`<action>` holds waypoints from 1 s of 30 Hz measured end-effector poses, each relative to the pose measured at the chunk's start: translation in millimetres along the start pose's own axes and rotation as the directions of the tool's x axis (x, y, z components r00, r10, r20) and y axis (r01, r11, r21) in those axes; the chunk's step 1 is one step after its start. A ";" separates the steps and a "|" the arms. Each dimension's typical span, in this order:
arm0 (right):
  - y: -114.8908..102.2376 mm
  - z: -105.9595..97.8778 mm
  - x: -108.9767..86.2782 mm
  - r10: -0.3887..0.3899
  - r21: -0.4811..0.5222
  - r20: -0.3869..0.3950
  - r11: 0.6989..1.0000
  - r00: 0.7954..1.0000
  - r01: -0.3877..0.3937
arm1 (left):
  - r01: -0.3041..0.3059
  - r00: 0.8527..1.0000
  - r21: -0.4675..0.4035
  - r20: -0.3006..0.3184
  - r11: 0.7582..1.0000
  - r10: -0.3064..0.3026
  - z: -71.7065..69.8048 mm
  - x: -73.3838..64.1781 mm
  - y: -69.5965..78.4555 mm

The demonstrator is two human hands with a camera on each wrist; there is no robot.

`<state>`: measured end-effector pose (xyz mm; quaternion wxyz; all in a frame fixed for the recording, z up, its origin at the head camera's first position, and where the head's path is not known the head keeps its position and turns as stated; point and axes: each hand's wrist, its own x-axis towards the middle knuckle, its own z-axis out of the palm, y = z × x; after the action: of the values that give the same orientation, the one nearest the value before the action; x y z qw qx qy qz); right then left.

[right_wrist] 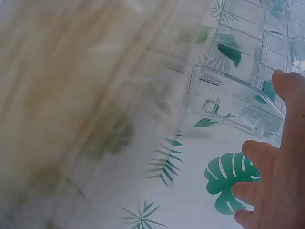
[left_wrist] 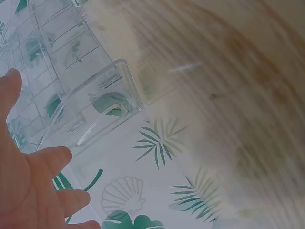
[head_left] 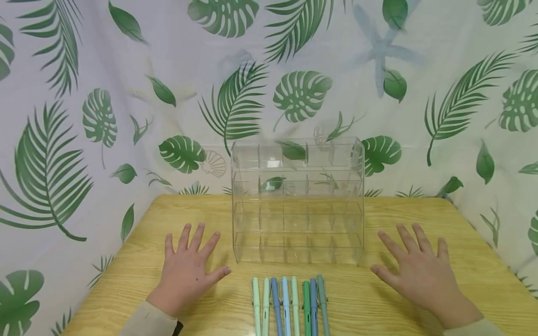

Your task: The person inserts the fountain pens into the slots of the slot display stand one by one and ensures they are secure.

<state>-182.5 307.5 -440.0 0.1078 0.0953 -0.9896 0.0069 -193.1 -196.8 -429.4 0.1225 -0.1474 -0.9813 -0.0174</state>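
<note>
In the head view my left hand [head_left: 187, 270] is spread with the palm down over the left of the table, holding nothing. My right hand [head_left: 422, 275] mirrors it on the right side, fingers fanned and nothing held. Between and beyond them stands a clear plastic organizer [head_left: 296, 224] divided into rows of small compartments. Closer to me, several pens [head_left: 286, 298] in light green, blue, green and grey-green lie side by side, their lower ends cut off by the frame. Both wrist views show the organizer [left_wrist: 71, 52] past the fingers of each hand.
The wooden table [head_left: 189, 210] has rounded far corners. A white cloth [head_left: 138, 70] printed with green leaves hangs behind it and along both sides, close to the table's edges. The organizer stands near the back cloth.
</note>
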 end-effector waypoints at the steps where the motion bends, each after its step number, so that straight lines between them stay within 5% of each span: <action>1: -0.1 0.1 0.1 0.000 0.000 0.001 1.000 1.000 0.000 | 0.001 1.000 0.002 0.000 1.000 -0.001 0.2 0.1 -0.1; 14: -5.5 -0.6 -0.3 -0.020 0.012 -0.007 1.000 1.000 0.020 | -0.025 1.000 -0.063 -0.011 0.998 0.024 -0.5 2.7 0.5; 19: -10.4 -1.1 -2.2 -0.024 0.049 -0.014 0.999 1.000 0.024 | -0.011 1.000 -0.200 0.020 0.980 0.015 2.1 6.3 1.7; 23: -14.9 -5.4 -3.3 -0.024 0.087 -0.011 0.996 1.000 0.025 | 0.038 0.997 -0.422 0.072 0.906 -0.008 4.5 10.9 3.7; 30: -24.8 -19.0 -4.3 -0.061 0.183 0.002 0.981 0.998 0.060 | 0.210 0.975 -0.708 0.204 0.674 -0.089 8.4 19.6 7.0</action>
<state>-169.7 284.7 -422.5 0.0949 0.1347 -0.9818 0.0941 -211.2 -184.0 -432.7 -0.0227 -0.1037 -0.9093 -0.4024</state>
